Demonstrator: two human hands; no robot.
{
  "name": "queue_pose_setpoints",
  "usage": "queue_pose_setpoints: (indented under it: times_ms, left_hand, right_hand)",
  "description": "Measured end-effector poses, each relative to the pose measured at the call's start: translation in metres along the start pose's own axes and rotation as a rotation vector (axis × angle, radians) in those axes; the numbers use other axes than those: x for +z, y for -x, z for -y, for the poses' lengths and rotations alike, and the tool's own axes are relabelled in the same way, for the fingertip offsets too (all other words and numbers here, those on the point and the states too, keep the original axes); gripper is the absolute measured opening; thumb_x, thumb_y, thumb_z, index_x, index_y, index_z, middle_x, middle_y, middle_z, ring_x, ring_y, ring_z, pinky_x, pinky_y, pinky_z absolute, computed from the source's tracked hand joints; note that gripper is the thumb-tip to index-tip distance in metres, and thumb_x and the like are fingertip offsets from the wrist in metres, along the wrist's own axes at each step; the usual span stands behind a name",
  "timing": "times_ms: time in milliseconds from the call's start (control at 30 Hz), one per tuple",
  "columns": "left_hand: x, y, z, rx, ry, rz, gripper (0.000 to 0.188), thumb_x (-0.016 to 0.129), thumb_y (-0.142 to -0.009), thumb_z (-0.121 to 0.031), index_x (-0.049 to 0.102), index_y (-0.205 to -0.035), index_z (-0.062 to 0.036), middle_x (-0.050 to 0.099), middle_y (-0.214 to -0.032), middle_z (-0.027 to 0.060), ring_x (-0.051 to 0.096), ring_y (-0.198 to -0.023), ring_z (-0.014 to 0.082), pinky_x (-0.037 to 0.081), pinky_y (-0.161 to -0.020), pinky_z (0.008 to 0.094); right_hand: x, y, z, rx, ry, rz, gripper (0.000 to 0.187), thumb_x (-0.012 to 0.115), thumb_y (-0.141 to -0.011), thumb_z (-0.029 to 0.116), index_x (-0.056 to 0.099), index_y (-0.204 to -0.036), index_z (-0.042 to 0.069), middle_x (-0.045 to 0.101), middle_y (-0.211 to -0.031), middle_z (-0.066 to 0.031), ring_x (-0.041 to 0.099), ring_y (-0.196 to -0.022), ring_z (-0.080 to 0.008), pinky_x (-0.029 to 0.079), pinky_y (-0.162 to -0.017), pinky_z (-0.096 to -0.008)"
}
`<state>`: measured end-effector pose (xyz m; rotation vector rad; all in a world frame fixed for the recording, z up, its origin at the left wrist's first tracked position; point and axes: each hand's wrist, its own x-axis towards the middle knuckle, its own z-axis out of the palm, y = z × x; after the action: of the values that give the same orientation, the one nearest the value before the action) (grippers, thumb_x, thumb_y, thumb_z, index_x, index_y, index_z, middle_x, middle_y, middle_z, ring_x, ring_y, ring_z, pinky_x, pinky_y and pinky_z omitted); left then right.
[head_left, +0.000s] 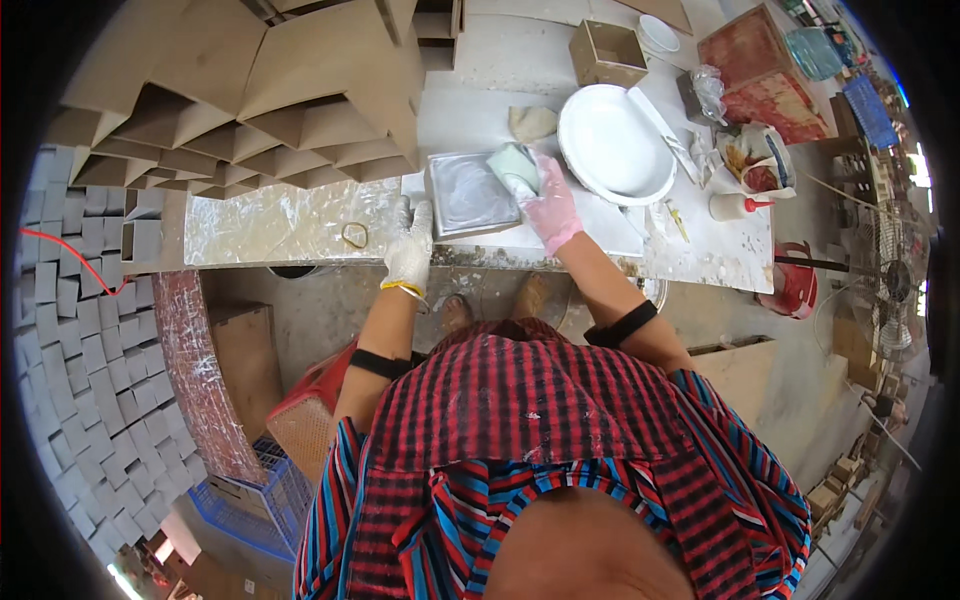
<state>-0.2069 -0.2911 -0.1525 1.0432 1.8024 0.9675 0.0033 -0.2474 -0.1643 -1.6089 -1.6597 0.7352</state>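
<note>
While the left hand (408, 245) is lying extended, grasping nothing, by the left edge of the box (470, 196) on the worktop (605, 228), the right hand (553, 205) is gripping a pale green pad (508, 164) at the box's far right corner. Step: apparently spreading white coating (463, 206); next stroke probably calling for even pressure.

Stained white worktable (725, 250), grey floor (350, 310), fan (893, 282) at right.
</note>
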Motion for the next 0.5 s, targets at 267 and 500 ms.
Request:
queue_pose_setpoints:
  times_ms: [267, 500]
  left_hand:
    - [0.007, 0.004, -0.056, -0.159, 0.708, 0.418, 0.032, 0.064, -0.081, -0.010, 0.059, -0.112, -0.0009, 0.063, -0.103, 0.0034, 0.059, -0.093, 0.0132, 0.046, -0.082, 0.0262]
    - [0.014, 0.029, -0.096, 0.666, -0.566, 0.238, 0.034, 0.061, -0.080, -0.014, 0.056, -0.112, -0.0022, 0.062, -0.099, 0.0177, 0.062, -0.087, 0.0276, 0.047, -0.080, 0.0350]
  right_hand:
    - [-0.045, 0.007, -0.021, 0.061, -0.161, -0.026, 0.050, 0.062, -0.080, 0.014, 0.045, -0.123, -0.005, 0.052, -0.119, -0.0215, 0.049, -0.113, -0.0322, 0.037, -0.098, -0.0328]
    - [-0.085, 0.007, 0.003, 0.151, -0.274, -0.034, 0.046, 0.058, -0.084, 0.020, 0.048, -0.123, -0.001, 0.054, -0.116, -0.0217, 0.053, -0.109, -0.0309, 0.040, -0.094, -0.0343]
